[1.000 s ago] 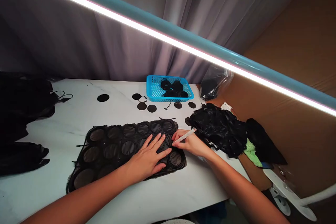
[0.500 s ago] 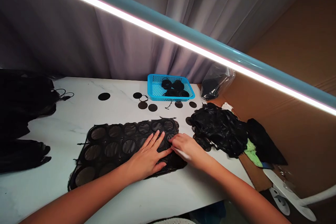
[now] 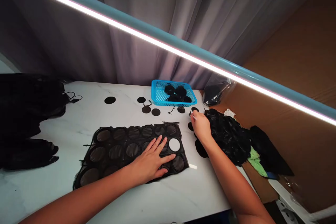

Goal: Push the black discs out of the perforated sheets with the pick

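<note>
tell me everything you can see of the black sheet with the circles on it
The thin, slightly glossy black sheet is roughly rectangular with ragged edges, patterned with rows of circles, most filled by dull brownish discs. One circle near its right end is an open hole showing white beneath. It lies flat on a white marble-look table, with the spread left hand pressing on it.

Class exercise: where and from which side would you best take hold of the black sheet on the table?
Probably pinch its near right corner, coming from the front. The black sheet lies flat, and that corner sits free of the left hand, which presses on the sheet. Round cut-outs fill the middle, so the edge seems the firmest hold.
</note>
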Available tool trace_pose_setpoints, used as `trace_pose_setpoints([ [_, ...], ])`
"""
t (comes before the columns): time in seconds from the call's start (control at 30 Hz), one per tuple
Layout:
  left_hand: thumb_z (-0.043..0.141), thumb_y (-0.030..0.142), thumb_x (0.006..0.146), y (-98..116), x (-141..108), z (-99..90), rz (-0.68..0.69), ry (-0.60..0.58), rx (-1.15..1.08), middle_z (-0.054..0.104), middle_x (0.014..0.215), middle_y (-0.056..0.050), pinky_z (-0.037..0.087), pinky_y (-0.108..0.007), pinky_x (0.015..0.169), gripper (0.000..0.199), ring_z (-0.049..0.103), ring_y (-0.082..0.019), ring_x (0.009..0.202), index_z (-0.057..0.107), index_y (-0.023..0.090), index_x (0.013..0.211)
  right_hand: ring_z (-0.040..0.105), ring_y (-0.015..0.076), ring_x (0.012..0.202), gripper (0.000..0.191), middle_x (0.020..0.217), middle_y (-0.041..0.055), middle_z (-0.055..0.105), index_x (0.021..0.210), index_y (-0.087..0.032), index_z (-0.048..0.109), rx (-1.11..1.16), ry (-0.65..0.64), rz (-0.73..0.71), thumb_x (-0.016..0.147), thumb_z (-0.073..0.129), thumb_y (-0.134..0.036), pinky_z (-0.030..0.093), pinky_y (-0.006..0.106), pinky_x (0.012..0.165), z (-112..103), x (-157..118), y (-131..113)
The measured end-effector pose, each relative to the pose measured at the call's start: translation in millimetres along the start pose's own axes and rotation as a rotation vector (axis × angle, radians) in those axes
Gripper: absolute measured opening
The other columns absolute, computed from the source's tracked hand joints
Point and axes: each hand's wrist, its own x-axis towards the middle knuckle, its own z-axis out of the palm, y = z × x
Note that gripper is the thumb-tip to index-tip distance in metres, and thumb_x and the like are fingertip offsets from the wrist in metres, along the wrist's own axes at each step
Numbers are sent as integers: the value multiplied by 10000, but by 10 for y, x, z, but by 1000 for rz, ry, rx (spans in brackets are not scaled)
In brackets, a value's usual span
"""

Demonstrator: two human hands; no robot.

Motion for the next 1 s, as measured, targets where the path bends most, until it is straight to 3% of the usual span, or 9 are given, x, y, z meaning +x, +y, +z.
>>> trace_pose_setpoints([
  [0.07, 703, 363, 849, -4, 0, -2, 9, -2, 6, 67, 1626, -56, 249, -579, 1125, 619, 141, -404, 1448, 447, 390, 1411, 531, 176, 662, 149, 775, 62, 635, 775, -199, 528, 153, -39, 2, 903, 453, -210, 354, 272, 615, -42, 34, 13],
  [0.17, 687, 443, 852, -26, 41, 12, 10, 32, 31, 155, 1613, -72, 219, -581, 1136, 630, 155, -380, 1454, 432, 360, 1422, 542, 150, 639, 183, 778, 31, 671, 720, -207, 528, 472, -250, -82, 894, 503, -256, 397, 264, 636, -45, -17, -109],
  [0.23, 661, 472, 867, -50, 93, 39, -33, 59, 67, 234, 1587, -119, 212, -562, 1145, 641, 185, -357, 1453, 424, 284, 1432, 573, 153, 686, 182, 814, 30, 695, 710, -202, 547, 616, -374, -132, 881, 531, -263, 419, 266, 659, -2, -91, -236],
  [0.33, 607, 501, 895, -91, 158, 102, -106, 109, 118, 266, 1565, -177, 216, -527, 1152, 665, 207, -335, 1452, 397, 189, 1443, 602, 158, 737, 168, 870, 43, 709, 728, -189, 587, 741, -498, -149, 869, 558, -277, 443, 272, 675, 76, -172, -354],
  [0.43, 551, 538, 913, -113, 170, 161, -122, 152, 140, 239, 1576, -167, 198, -530, 1155, 667, 196, -327, 1457, 373, 198, 1458, 611, 162, 773, 177, 889, 50, 702, 707, -180, 587, 809, -576, -125, 843, 602, -292, 452, 273, 681, 120, -174, -349],
  [0.8, 593, 541, 879, -86, 146, 181, -179, 147, 141, 214, 1595, -114, 185, -583, 1140, 677, 157, -390, 1454, 385, 264, 1461, 586, 159, 771, 159, 873, 37, 663, 694, -184, 591, 782, -609, -147, 823, 636, -266, 439, 275, 680, 119, -106, -321],
  [1.0, 575, 540, 888, -96, 133, 191, -172, 161, 139, 183, 1605, -104, 194, -585, 1137, 660, 153, -382, 1457, 382, 276, 1461, 589, 166, 812, 197, 908, 40, 636, 679, -194, 562, 706, -518, -235, 859, 615, -253, 458, 298, 740, 93, -154, -328],
])
